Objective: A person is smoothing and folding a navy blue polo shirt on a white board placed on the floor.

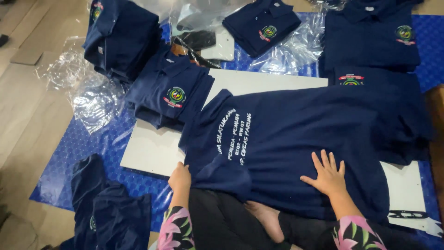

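Blue patterned matting point(69, 162) is covering the wooden floor, and on it a white board point(152, 153) is serving as my work surface, with the navy shirt point(296, 134) lying back-up across that board, its white lettering facing me. I am pressing my right hand point(326, 175) flat on the shirt's lower part, fingers spread, while my left hand point(180, 177) is gripping the sleeve edge just off the board's near-left corner, fingers curled around the cloth. To fold it well, I judge I should be keeping the right palm pinning the body so nothing creeps, and drawing the sleeve over in a straight line, smoothing wrinkles outward. Folded shirts point(171, 95) are stacking up beyond the board's far-left corner, with clear plastic bags point(88, 97) left of them. My left fingertips are hiding under the cloth, the shirt's front is facing down, and its right end is merging with another dark shirt point(397, 115) there.
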